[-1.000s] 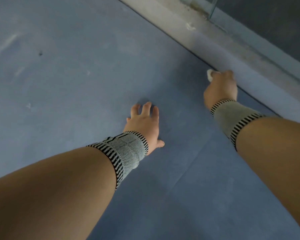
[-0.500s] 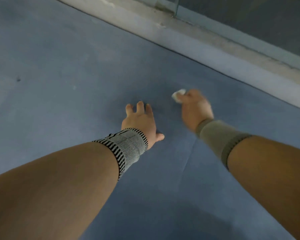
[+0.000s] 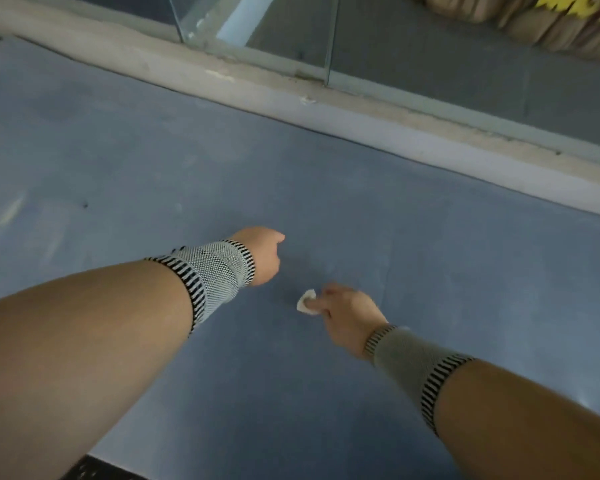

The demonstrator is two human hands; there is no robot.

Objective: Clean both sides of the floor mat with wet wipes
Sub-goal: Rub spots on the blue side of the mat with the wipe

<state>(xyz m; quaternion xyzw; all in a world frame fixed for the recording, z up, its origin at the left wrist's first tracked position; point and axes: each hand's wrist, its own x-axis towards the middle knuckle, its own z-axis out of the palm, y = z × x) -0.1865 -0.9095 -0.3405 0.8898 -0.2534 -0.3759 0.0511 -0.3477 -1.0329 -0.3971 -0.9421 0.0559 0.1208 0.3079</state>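
The blue floor mat (image 3: pixel 465 278) fills most of the view, with faint scuffs and a small dark speck at the left. My right hand (image 3: pixel 349 315) pinches a small crumpled white wet wipe (image 3: pixel 306 303) and holds it down on the mat near the middle. Up and to the left of the wipe is my left hand (image 3: pixel 264 254), apart from it and seen from behind. Its fingers are hidden beyond the back of the hand. Both wrists wear striped knitted bands.
A pale raised sill (image 3: pixel 378 123) runs along the mat's far edge, with glass panels (image 3: pixel 257 26) standing on it. Bunched beige and yellow fabric (image 3: pixel 534 19) lies behind the glass at the top right. The mat's near edge meets dark floor (image 3: pixel 94 469) at the bottom left.
My right hand has dragged the wipe from the sill edge back toward me across the mat. My left hand, flat on the mat before, now shows only its back.
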